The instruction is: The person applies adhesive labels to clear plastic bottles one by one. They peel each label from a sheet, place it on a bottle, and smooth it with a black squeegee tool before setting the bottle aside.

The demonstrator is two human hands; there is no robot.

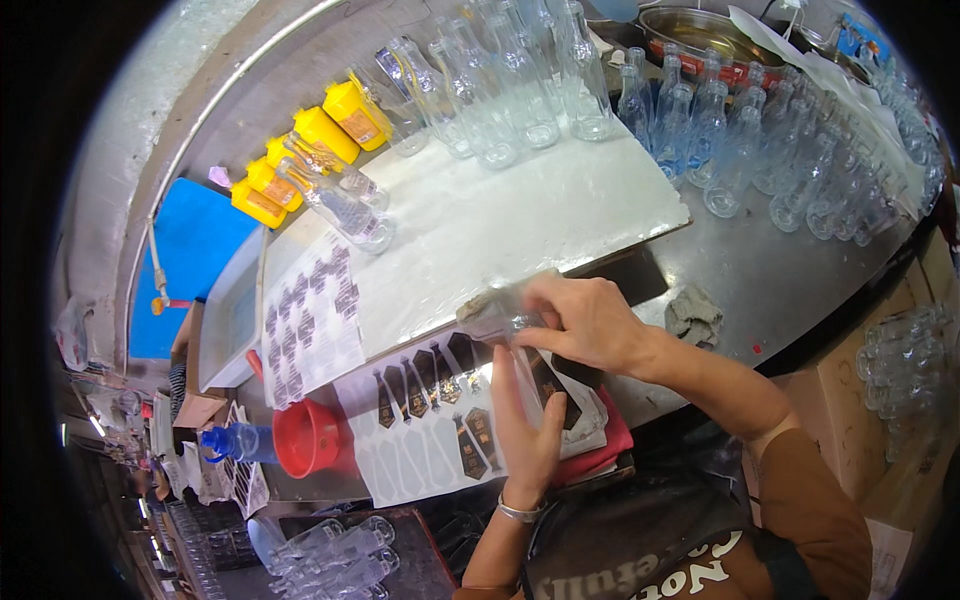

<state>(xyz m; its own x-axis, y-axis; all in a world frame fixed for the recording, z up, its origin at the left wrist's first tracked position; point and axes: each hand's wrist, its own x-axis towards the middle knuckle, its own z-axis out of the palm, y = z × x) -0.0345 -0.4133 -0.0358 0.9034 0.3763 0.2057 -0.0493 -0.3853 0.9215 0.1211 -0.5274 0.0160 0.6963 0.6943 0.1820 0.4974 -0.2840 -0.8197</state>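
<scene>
By the label sheet (425, 450), right hand (597, 322) curled at blurred clear bottle (488, 325); left hand (528, 445) under it; can't tell if either's fingers clamp.

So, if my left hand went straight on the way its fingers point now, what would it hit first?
Your left hand would probably meet the clear glass bottle first, blurred at its fingertips. Beyond it, the white-topped board seems next, though depth is unclear.
</scene>
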